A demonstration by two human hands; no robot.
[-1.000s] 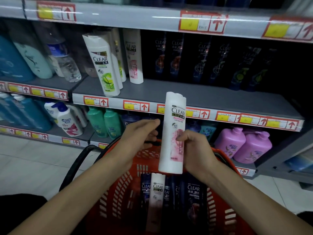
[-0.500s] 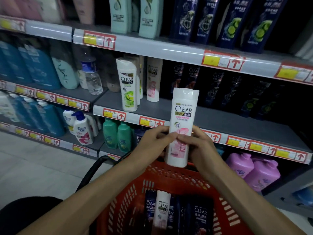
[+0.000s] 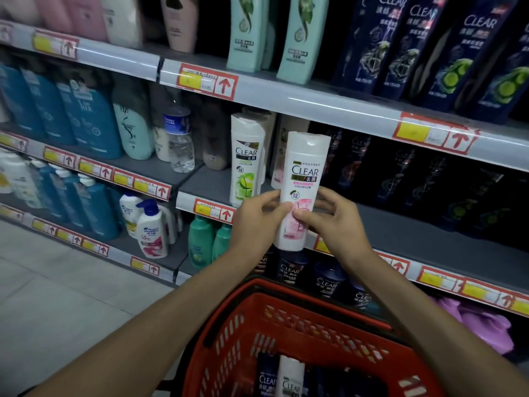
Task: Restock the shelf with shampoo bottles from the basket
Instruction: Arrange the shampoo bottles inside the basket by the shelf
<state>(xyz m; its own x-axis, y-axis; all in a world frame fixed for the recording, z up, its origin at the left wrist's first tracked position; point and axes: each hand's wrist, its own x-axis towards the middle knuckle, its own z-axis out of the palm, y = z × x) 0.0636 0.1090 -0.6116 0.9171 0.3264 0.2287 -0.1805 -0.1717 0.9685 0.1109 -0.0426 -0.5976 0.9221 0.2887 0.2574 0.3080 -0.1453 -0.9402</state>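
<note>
I see both hands, my left hand (image 3: 259, 217) and right hand (image 3: 333, 217), closed around the lower half of the pink-and-white Clear shampoo bottle (image 3: 304, 190), standing tall, cap up, with its shelf spot (image 3: 286, 193) just behind, beside the green-label Clear bottle (image 3: 246, 164).

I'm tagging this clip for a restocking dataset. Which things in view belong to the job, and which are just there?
Part of the job:
- white CLEAR shampoo bottle with pink label, held by left hand and right hand
- red plastic basket with more bottles
- grey middle shelf

Just there:
- clear plastic water bottle
- mint-green bottles above
- purple pump bottles below
</note>
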